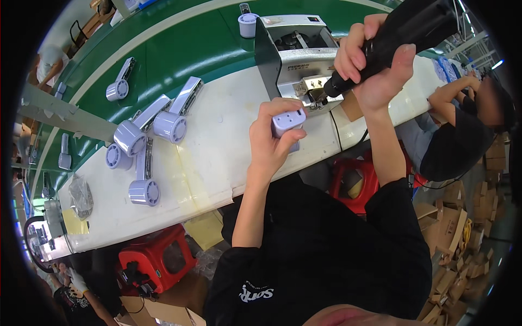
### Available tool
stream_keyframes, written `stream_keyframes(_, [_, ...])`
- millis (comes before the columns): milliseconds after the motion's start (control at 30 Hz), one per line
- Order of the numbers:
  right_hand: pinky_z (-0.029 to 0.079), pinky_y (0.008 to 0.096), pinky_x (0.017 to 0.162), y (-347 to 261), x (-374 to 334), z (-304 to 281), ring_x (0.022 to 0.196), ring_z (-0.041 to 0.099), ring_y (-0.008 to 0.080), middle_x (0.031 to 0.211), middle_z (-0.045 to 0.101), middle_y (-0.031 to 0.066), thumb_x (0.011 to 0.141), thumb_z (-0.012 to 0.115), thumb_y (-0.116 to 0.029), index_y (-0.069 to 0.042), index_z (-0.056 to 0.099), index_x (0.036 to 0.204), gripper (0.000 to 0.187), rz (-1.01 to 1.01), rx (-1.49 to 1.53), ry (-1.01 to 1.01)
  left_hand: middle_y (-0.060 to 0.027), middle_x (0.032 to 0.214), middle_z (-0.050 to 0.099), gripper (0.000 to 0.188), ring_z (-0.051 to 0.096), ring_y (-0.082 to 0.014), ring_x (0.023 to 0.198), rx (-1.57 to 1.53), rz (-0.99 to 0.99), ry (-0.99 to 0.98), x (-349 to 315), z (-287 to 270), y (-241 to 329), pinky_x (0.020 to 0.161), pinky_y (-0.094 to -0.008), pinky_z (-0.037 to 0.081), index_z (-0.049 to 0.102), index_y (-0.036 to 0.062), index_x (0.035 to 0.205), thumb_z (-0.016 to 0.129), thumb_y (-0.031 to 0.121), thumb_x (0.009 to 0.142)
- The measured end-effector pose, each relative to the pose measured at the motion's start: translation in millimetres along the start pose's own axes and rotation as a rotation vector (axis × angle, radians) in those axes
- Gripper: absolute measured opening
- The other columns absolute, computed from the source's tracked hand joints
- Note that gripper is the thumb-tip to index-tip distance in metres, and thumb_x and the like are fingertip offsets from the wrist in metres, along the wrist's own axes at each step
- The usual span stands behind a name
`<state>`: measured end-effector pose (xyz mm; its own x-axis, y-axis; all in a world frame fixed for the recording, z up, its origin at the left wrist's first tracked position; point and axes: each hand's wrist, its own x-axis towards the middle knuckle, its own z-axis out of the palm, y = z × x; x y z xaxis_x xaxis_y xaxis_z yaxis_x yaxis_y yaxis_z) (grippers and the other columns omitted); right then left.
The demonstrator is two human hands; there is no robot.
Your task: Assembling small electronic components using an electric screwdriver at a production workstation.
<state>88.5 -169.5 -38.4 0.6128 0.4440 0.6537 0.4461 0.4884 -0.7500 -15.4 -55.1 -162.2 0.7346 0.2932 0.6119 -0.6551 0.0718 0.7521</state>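
At frame centre, a lavender plastic housing (289, 124) is clamped in the left hand (272, 142), a black power screwdriver (399, 37) gripped by the right hand (375, 68); slippage is risked if misaligned.

The left hand (270, 140) grips a small lavender plastic part (289, 123), held just below the grey screw feeder machine (291, 54) on the white workbench (217, 157). The right hand (375, 65) wraps around a black electric screwdriver (397, 38), whose tip meets the machine's front outlet. Left of the machine, well apart from it, lie several lavender handled parts (147, 136). Above the machine runs a green conveyor belt (179, 49), with a small white cup (248, 24) just beside the machine's upper left corner.
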Motion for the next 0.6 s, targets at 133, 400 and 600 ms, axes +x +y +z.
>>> stream_keyframes(133, [0.029, 0.0221, 0.040, 15.0, -6.1, -3.0, 0.040, 0.034, 0.0074, 0.058, 0.038, 0.0005, 0.081, 0.038, -0.070, -0.009, 0.038, 0.091, 0.062, -0.029, -0.052, -0.004, -0.0128, 0.093, 0.061, 0.033, 0.059, -0.0204, 0.083, -0.037, 0.014, 0.001, -0.3, 1.1, -2.1, 0.074, -0.0275, 0.046, 0.048, 0.0027, 0.100, 0.067, 0.021, 0.081])
stream_keyframes(400, [0.030, 0.0210, 0.039, 12.4, -14.2, -1.5, 0.040, 0.034, 0.0067, 0.057, 0.038, -0.0007, 0.077, 0.040, -0.075, -0.009, 0.039, 0.091, 0.067, 0.061, -0.035, 0.039, -0.0127, 0.092, 0.060, 0.036, 0.057, -0.0184, 0.078, -0.020, -0.048, 0.002, 1.5, -1.2, -2.3, 0.069, -0.0262, 0.045, 0.046, 0.0037, 0.101, 0.065, 0.028, 0.082])
stream_keyframes(600, [0.031, 0.0206, 0.038, -26.9, -12.8, -1.6, 0.040, 0.036, 0.0061, 0.057, 0.038, -0.0026, 0.076, 0.042, -0.075, -0.010, 0.040, 0.092, 0.066, 0.091, 0.171, -0.111, -0.0149, 0.089, 0.056, 0.040, 0.054, -0.0151, 0.067, 0.033, -0.034, -0.036, 1.7, -2.2, -0.2, 0.061, -0.0256, 0.043, 0.041, 0.0039, 0.102, 0.060, 0.036, 0.086])
